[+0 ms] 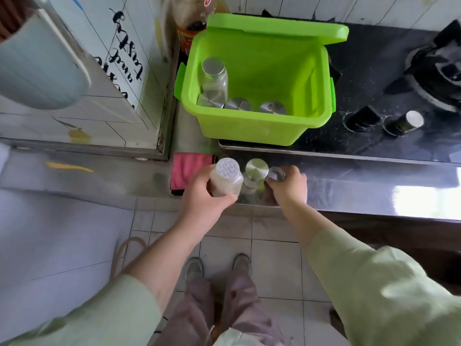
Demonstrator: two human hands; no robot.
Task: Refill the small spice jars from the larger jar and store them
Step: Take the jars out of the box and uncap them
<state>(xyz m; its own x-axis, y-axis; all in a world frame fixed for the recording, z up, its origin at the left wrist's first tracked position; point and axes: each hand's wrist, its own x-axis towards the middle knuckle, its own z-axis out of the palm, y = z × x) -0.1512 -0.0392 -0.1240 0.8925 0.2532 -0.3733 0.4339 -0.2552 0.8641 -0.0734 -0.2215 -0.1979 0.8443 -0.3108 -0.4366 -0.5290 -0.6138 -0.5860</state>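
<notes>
The left hand (207, 196) curls fingers and thumb round the larger jar (225, 178) with the white perforated cap, holding it upright at the near edge of the counter (349, 186). Just right of it stands a small jar (255, 172) with a metal lid. Right again, the right hand (289, 188) grips a second small jar (275, 174) from the side, though through the blur I cannot tell whether its lid is fastened. All three stand with long axes vertical, in a left-to-right row between the hands. The green bin (249, 131) lies straight beyond them on the far side — open, with a tall jar (214, 78) and other lidded jars (238, 104) inside — so storing likely means lifting up and away, the right hand being nearer the small jars.
</notes>
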